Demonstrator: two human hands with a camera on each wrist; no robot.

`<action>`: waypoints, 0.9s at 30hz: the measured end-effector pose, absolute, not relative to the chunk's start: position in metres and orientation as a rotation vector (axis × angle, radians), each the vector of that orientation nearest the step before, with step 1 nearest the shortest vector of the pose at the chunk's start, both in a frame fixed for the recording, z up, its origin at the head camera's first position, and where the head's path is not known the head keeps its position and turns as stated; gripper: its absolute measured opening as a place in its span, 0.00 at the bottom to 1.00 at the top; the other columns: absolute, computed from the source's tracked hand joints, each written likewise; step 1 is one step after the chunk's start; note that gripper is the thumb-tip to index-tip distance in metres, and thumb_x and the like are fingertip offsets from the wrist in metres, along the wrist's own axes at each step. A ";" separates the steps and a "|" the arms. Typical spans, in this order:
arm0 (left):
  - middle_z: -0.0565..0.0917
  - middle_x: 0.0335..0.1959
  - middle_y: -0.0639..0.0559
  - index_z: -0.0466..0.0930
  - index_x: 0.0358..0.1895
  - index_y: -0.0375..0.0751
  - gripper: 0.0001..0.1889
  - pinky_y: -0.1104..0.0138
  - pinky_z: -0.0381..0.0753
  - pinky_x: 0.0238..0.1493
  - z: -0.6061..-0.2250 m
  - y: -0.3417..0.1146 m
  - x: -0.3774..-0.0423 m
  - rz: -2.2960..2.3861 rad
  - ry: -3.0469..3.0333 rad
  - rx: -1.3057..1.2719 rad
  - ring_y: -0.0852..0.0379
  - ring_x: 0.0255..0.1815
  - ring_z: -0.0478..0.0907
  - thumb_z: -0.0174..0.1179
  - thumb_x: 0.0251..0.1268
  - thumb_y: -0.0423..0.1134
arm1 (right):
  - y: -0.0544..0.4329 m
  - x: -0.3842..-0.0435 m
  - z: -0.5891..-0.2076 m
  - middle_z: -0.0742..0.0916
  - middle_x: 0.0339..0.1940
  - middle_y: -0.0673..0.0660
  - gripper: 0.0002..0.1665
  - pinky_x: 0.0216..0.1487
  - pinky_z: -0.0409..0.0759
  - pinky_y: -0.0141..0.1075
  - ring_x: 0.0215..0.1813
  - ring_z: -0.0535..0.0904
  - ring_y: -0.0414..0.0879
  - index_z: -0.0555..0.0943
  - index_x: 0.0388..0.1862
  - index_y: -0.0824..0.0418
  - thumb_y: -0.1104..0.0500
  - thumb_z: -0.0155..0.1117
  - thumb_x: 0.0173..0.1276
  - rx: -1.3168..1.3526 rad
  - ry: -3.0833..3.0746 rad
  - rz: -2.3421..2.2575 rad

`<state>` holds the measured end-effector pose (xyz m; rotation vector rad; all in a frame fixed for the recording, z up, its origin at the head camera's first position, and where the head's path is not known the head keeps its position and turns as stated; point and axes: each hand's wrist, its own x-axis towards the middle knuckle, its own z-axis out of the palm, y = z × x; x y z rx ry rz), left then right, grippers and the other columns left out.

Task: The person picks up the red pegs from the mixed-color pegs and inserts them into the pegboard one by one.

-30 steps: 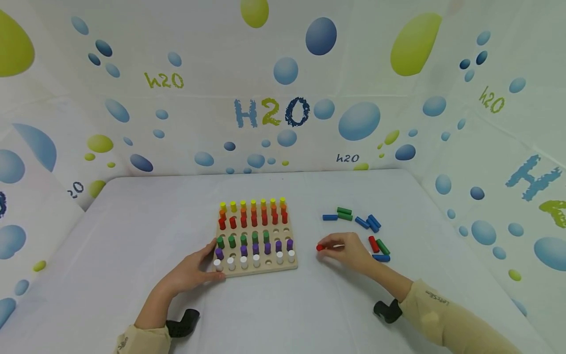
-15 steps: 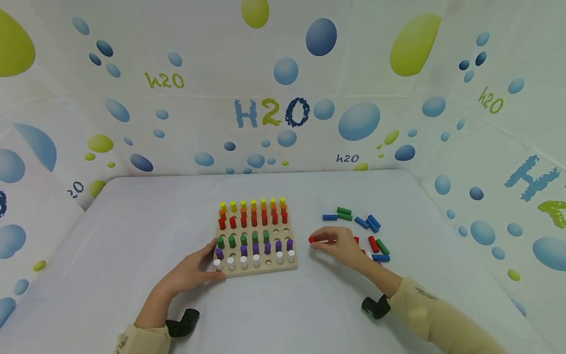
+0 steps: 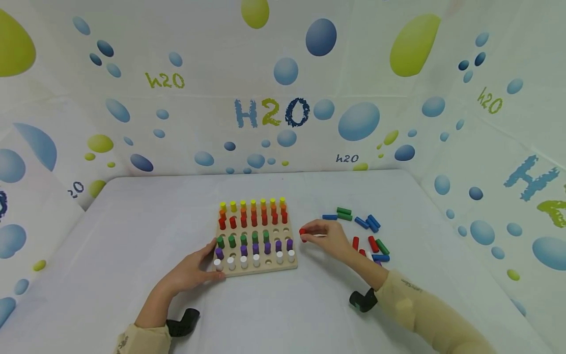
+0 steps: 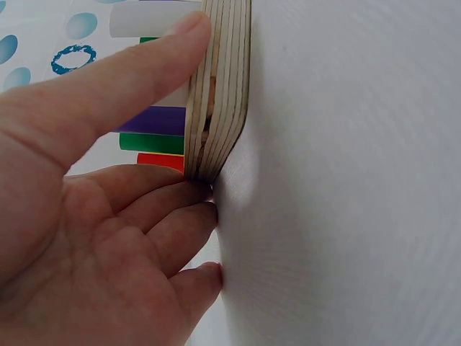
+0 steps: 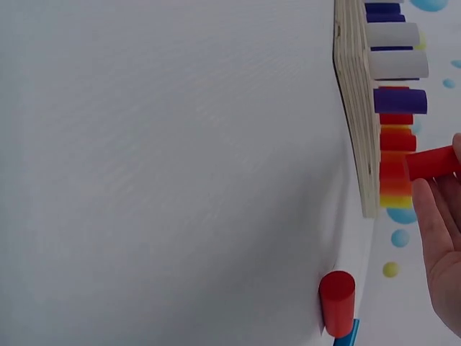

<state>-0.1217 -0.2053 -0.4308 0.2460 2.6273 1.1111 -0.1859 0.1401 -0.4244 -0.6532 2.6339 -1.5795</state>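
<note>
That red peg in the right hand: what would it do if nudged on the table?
The red peg would probably roll, being cylindrical. It looks stiff, its sides straight where the right hand pinches it.

Pegboard [image 3: 268, 268] on the table [image 3: 283, 314], loose pegs [image 3: 373, 244] to its right

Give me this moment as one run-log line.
left hand: holds board by corner | right hand: pinches red peg, right of board | loose pegs: on table, farther right
</note>
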 end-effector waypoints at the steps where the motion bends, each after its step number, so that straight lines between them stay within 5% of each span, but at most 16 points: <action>1: 0.53 0.69 0.32 0.45 0.71 0.32 0.54 0.42 0.50 0.63 -0.431 -0.205 -0.121 1.112 2.626 0.243 0.35 0.69 0.46 0.68 0.46 0.53 | 0.139 -0.187 -0.424 0.86 0.39 0.56 0.14 0.45 0.80 0.35 0.43 0.82 0.47 0.82 0.42 0.62 0.57 0.67 0.58 -0.646 2.632 -1.580; 27: 0.53 0.69 0.32 0.44 0.71 0.32 0.53 0.41 0.50 0.63 -0.429 -0.203 -0.119 1.124 2.623 0.251 0.35 0.69 0.45 0.68 0.48 0.52 | 0.092 -0.204 -0.428 0.86 0.36 0.57 0.12 0.45 0.80 0.34 0.40 0.83 0.46 0.82 0.38 0.65 0.60 0.69 0.56 -0.540 2.613 -1.694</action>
